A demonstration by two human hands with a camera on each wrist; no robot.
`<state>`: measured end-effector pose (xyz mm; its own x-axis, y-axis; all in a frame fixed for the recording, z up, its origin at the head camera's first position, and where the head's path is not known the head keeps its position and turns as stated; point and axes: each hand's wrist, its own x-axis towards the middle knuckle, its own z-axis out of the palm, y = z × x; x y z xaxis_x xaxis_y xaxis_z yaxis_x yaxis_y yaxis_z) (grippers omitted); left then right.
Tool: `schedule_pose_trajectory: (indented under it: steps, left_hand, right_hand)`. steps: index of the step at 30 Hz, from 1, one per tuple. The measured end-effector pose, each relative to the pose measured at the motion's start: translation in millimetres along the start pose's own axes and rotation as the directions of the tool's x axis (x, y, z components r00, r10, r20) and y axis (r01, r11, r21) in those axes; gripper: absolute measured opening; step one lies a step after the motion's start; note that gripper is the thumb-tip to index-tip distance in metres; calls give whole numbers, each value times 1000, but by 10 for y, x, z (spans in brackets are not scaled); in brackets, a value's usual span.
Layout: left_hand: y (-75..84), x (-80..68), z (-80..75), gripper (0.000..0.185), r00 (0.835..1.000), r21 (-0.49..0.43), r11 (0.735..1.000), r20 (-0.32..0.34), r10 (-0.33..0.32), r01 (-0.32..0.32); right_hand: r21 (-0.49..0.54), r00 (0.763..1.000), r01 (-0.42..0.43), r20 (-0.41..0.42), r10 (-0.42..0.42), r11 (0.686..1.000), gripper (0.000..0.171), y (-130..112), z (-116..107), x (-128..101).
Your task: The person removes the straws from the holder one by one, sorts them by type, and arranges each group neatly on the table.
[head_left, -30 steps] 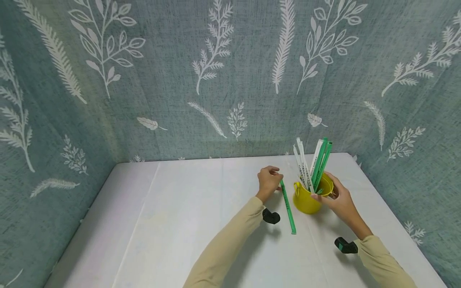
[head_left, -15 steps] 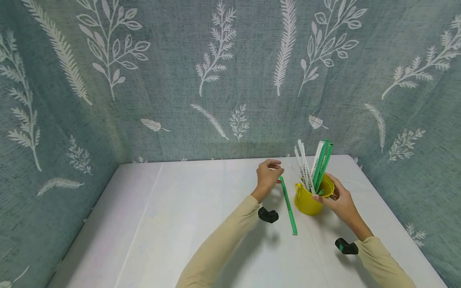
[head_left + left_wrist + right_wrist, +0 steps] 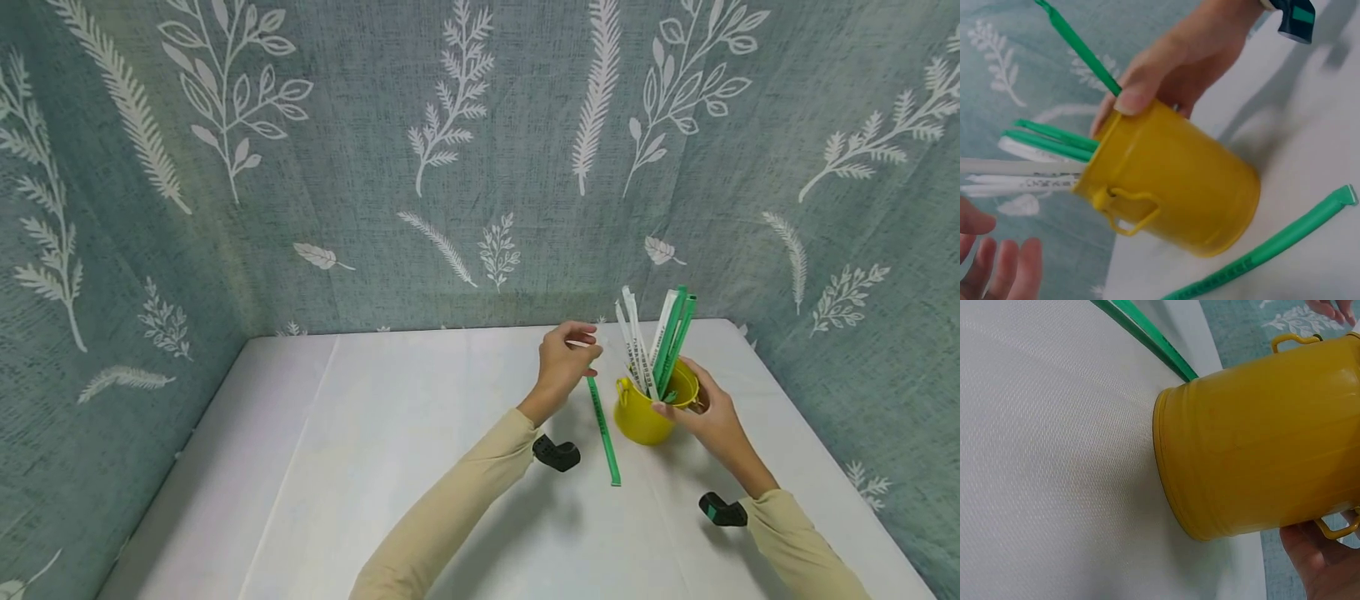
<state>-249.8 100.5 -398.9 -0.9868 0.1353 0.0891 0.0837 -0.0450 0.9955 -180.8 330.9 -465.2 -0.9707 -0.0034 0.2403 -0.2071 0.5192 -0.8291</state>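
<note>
My left hand (image 3: 564, 360) hovers over the far end of a green paper-wrapped straw (image 3: 604, 433) lying on the table. Its fingers are loosely bent, and the left wrist view shows no object between thumb and fingers (image 3: 1004, 272). A small yellow metal bucket (image 3: 643, 419) with side handles stands upright just right of that straw. Several white wrapped straws (image 3: 636, 350) and green wrapped straws (image 3: 675, 342) lean inside it. Gripping the bucket's right side, my right hand (image 3: 712, 417) has its thumb at the rim; in the right wrist view its fingers show by a handle.
White cloth covers the table (image 3: 375, 433), whose back edge meets a grey-green leaf-patterned curtain (image 3: 360, 167). The curtain also hangs along both sides. Dark wrist cameras (image 3: 557, 452) are worn below each hand.
My left hand has risen slightly and shifted a little to the right, its fingers spreading away from the straw's end. The straw, the bucket and my right hand stay in place.
</note>
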Motion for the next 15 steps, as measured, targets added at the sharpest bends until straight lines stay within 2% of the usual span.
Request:
schedule_pose_trajectory:
  steps: [7,15]
  left_hand:
    - [144,-33,-95,24,999,-32,999,32,34,-33]
    - [399,-111,-199,24,987,-50,988,68,148,-144]
  right_hand:
    - [-5,1000,2,-4,-2,1000,80,-12,7,-3]
    - [2,1000,10,1,-10,1000,80,-139,0,-24]
